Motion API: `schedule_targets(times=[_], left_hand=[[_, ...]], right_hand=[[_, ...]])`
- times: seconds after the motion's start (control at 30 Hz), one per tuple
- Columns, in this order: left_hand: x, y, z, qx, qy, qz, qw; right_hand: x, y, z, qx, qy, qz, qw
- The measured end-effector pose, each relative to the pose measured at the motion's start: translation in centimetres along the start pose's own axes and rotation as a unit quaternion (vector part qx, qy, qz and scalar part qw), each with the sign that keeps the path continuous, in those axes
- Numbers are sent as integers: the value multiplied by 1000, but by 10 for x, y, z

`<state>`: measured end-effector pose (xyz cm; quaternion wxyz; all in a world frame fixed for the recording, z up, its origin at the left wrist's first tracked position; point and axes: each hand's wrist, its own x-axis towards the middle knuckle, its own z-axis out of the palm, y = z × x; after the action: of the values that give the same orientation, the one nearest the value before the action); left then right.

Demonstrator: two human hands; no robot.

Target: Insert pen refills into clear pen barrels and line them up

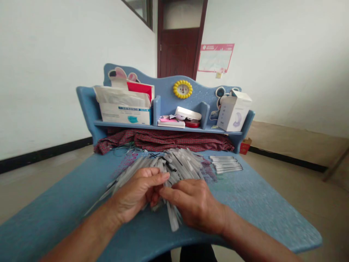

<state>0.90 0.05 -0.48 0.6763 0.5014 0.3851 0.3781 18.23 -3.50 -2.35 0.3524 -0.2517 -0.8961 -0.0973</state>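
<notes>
pale strips [188, 162] lie beneath and beyond the curled, close-set hands [200, 205]; i cannot tell what they pinch.

Light was soft and fairly even, source out of frame. The white painted wall [289, 43] at right came out pale; the dark red-brown panelled door [178, 52] read dim. Shade lay on the red-and-black checked cloth [169, 140] below the long blue shelf [177, 128]. The speckled blue counter [261, 203] darkened toward its near edge. Bare fingers [158, 179] and translucent pale plastic strips [188, 162] looked soft, smeary. Wide-angle distortion stretched the counter's corners and tilted the door.
</notes>
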Motion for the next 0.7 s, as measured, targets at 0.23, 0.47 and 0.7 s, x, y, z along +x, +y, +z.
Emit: schedule_targets(times=[0.23, 0.47, 0.7], left_hand=[[-6, 1, 1, 47, -86, 7, 995], [-10, 4, -1, 106, -94, 12, 990], [-9, 1, 2, 141, -110, -2, 984]], right_hand=[[3, -9, -25, -130, -4, -72, 989], [-35, 52, -67, -340, -280, 303, 845], [-79, 108, -60, -328, -370, 393, 775]])
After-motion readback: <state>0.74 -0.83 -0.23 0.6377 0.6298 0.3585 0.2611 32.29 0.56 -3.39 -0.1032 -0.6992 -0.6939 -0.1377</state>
